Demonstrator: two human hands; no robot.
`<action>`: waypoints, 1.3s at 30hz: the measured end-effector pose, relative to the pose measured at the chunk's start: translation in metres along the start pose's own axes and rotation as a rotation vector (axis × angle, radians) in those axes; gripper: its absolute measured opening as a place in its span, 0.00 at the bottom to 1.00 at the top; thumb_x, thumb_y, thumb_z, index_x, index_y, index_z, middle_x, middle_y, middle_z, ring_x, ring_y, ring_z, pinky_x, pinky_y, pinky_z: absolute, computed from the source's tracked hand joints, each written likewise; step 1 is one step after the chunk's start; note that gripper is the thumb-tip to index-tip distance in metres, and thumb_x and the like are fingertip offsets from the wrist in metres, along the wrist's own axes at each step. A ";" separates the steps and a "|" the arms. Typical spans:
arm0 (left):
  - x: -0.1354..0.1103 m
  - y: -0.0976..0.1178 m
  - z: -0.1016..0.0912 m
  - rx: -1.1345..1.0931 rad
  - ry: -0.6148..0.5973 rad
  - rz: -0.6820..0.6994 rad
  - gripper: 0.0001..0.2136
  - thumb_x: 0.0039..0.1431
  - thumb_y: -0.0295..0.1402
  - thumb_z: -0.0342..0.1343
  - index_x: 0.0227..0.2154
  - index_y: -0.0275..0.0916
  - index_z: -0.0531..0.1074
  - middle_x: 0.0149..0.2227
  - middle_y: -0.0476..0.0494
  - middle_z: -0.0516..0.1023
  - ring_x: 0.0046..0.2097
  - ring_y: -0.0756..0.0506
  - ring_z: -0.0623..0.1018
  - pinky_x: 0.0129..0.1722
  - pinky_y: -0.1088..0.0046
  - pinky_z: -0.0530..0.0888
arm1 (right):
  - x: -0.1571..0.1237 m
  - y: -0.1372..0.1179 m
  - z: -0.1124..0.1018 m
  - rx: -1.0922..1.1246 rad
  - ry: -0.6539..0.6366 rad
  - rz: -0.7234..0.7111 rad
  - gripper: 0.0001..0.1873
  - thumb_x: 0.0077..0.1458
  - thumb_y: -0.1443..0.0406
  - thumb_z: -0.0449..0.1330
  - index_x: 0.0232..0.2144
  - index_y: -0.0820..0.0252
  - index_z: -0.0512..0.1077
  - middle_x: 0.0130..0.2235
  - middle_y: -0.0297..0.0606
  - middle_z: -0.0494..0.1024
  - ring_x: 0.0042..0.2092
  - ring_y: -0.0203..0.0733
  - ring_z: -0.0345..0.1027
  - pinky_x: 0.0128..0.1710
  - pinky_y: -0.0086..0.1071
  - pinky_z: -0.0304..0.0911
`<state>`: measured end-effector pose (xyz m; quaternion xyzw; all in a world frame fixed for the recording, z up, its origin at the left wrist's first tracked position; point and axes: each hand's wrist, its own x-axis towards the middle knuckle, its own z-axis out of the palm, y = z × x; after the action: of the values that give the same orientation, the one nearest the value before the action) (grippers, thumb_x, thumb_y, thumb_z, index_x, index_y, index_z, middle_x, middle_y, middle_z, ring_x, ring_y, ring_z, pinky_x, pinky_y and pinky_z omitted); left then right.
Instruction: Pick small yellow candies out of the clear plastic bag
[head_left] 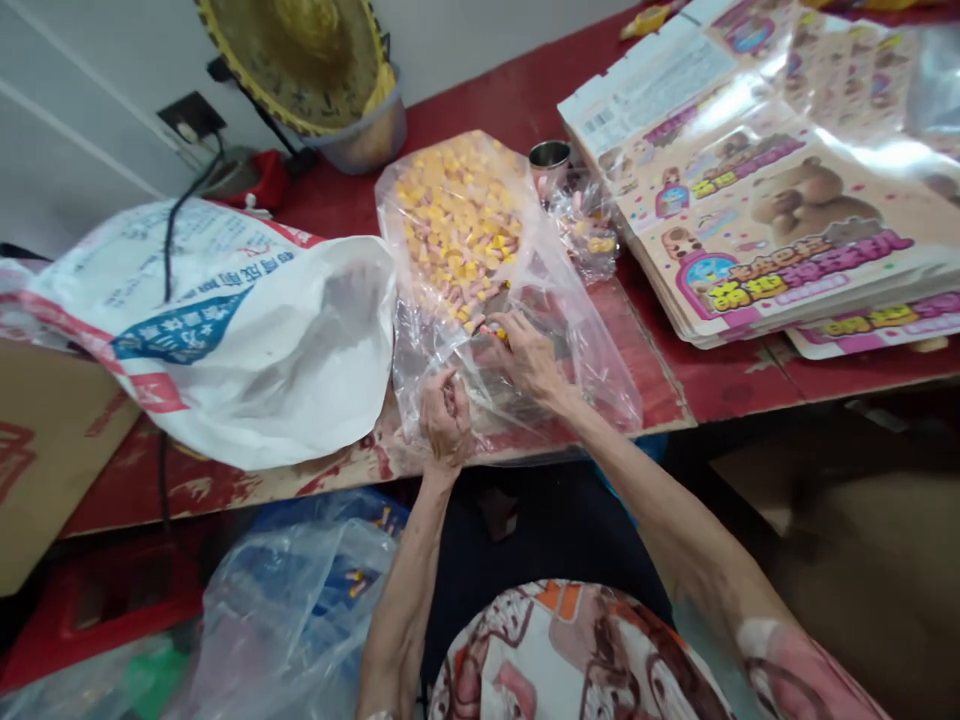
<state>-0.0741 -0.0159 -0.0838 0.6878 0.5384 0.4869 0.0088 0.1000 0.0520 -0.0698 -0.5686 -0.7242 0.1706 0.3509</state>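
Clearly, the pile of yellow-and-pink pieces in the clear plastic bag stretches toward the table's back edge, nearer to the bent-fingered right hand than the curled left hand, though whether either grasps something I cannot tell.

– What quantities were near the table's front edge?
– One left hand, one right hand, one white sack.
– Toward the rear edge?
– One tub, one cup; yellow-and-pink pieces exceeded counting.
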 end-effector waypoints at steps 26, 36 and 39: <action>-0.005 0.003 -0.010 0.131 -0.247 -0.060 0.10 0.77 0.29 0.50 0.52 0.41 0.75 0.48 0.40 0.80 0.49 0.44 0.82 0.49 0.68 0.80 | -0.108 0.006 0.006 -0.055 0.190 -0.113 0.19 0.75 0.58 0.50 0.56 0.58 0.75 0.53 0.51 0.79 0.53 0.54 0.73 0.55 0.48 0.70; -0.011 0.016 -0.023 0.324 -0.484 0.107 0.09 0.74 0.30 0.54 0.46 0.39 0.81 0.50 0.38 0.84 0.52 0.40 0.83 0.43 0.64 0.86 | -0.107 0.017 0.002 -0.148 0.263 -0.242 0.33 0.72 0.38 0.47 0.46 0.54 0.79 0.43 0.54 0.81 0.43 0.66 0.76 0.41 0.55 0.71; 0.000 0.024 -0.031 0.328 -0.401 -0.074 0.16 0.79 0.32 0.47 0.55 0.37 0.79 0.54 0.35 0.83 0.56 0.45 0.82 0.52 0.72 0.86 | -0.103 0.025 0.011 -0.138 0.316 -0.241 0.36 0.68 0.36 0.46 0.51 0.52 0.80 0.38 0.52 0.81 0.43 0.71 0.76 0.40 0.59 0.71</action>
<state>-0.0778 -0.0413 -0.0547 0.7427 0.6223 0.2464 0.0214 0.1214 -0.0363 -0.1261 -0.5204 -0.7328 -0.0140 0.4381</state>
